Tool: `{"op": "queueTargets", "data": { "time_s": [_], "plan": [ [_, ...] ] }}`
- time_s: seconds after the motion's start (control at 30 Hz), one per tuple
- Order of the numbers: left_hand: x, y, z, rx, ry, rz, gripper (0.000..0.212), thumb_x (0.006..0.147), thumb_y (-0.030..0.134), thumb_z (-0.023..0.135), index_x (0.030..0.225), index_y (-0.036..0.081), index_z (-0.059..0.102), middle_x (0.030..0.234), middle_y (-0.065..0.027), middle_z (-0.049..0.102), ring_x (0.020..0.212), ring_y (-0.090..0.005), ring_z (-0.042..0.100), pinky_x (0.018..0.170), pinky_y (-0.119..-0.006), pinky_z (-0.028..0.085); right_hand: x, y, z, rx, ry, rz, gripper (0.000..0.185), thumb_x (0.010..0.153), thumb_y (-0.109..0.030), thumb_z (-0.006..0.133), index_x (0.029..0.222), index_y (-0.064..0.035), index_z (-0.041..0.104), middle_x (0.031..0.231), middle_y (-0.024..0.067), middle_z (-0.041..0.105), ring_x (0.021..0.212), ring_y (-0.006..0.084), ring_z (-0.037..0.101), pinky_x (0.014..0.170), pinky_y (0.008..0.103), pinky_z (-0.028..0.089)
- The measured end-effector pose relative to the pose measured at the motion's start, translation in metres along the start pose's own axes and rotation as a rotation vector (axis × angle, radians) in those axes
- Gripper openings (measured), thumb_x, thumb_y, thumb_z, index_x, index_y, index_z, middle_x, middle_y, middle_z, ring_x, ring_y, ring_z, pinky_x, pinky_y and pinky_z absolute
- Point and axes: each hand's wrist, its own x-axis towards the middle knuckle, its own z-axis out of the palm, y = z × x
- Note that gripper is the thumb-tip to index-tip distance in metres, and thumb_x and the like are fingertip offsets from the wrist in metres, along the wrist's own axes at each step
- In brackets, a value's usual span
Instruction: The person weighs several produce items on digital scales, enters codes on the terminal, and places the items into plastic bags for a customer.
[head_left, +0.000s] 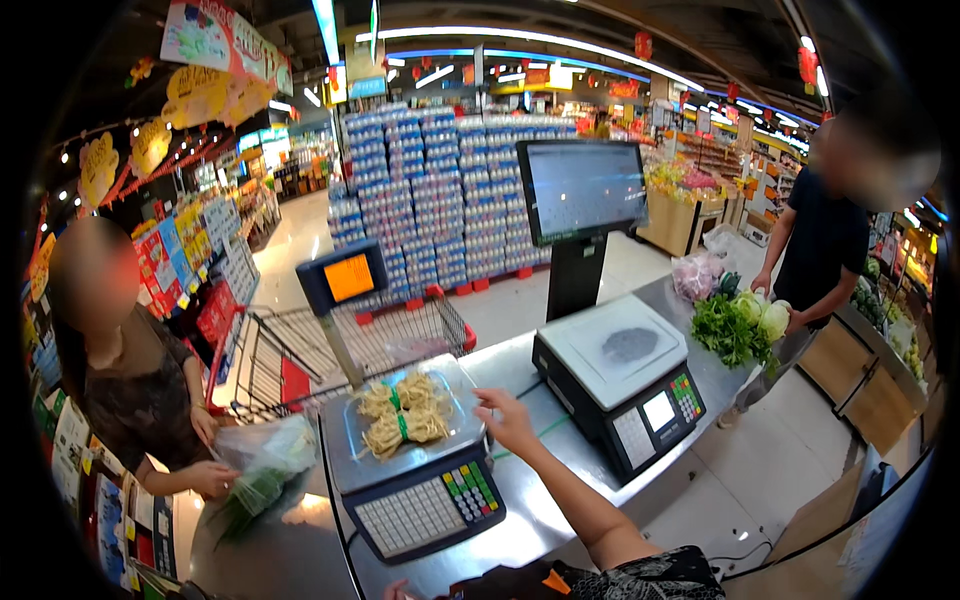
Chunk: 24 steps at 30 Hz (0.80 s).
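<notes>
Two bundles of pale yellow strands (405, 416), bound with green tape, lie on the metal platform of a weighing scale (427, 510). They could be noodles or roots; I cannot tell which. My right hand (510, 421) hovers just off the right edge of that platform, its fingers bent and apart, with nothing visible in them. Only a few fingertips of my left hand (396, 589) show at the bottom edge, below the scale's keypad; the rest is out of the picture. An orange display (349, 278) stands on a post behind the platform.
A second scale (611, 352) and a black touchscreen (585, 191) stand right on the steel counter (525, 517). At left, a person holds a plastic bag of green vegetables (266, 465). Another person at right holds leafy vegetables (739, 322). A shopping cart (262, 352) stands behind.
</notes>
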Motion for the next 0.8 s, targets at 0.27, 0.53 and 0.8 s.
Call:
{"op": "queueTargets", "data": {
  "time_s": [0.27, 0.53, 0.8],
  "plan": [
    [0.026, 0.047, 0.012, 0.245, 0.088, 0.165, 0.018, 0.086, 0.008, 0.049, 0.096, 0.000, 0.061, 0.086, -0.0095, 0.062, 0.074, -0.0135, 0.056, 0.064, -0.024, 0.043, -0.183, 0.057, -0.008, 0.619, -0.013, 0.897, 0.038, 0.094, -0.028, 0.040, 0.118, -0.0001, 0.047, 0.099, 0.0081, 0.055, 0.085, 0.0126, 0.054, 0.076, 0.0244, 0.046],
    [0.028, 0.024, 0.004, 0.229, 0.034, 0.183, 0.010, 0.080, 0.011, 0.061, 0.085, 0.004, 0.067, 0.080, -0.0062, 0.065, 0.069, -0.0132, 0.059, 0.063, -0.025, 0.046, -0.202, 0.053, 0.003, 0.622, -0.013, 0.860, 0.042, 0.095, -0.033, 0.035, 0.116, 0.0006, 0.049, 0.093, 0.0084, 0.058, 0.082, 0.0130, 0.055, 0.075, 0.0253, 0.046],
    [0.036, -0.009, -0.042, 0.190, 0.209, 0.252, 0.009, 0.078, 0.009, 0.060, 0.077, 0.002, 0.066, 0.072, -0.0085, 0.063, 0.067, -0.0170, 0.060, 0.060, -0.026, 0.045, -0.197, 0.025, 0.018, 0.593, 0.122, 0.916, 0.044, 0.093, -0.035, 0.041, 0.119, 0.0000, 0.045, 0.099, 0.0085, 0.051, 0.088, 0.0140, 0.051, 0.073, 0.0255, 0.046]
  ]
}}
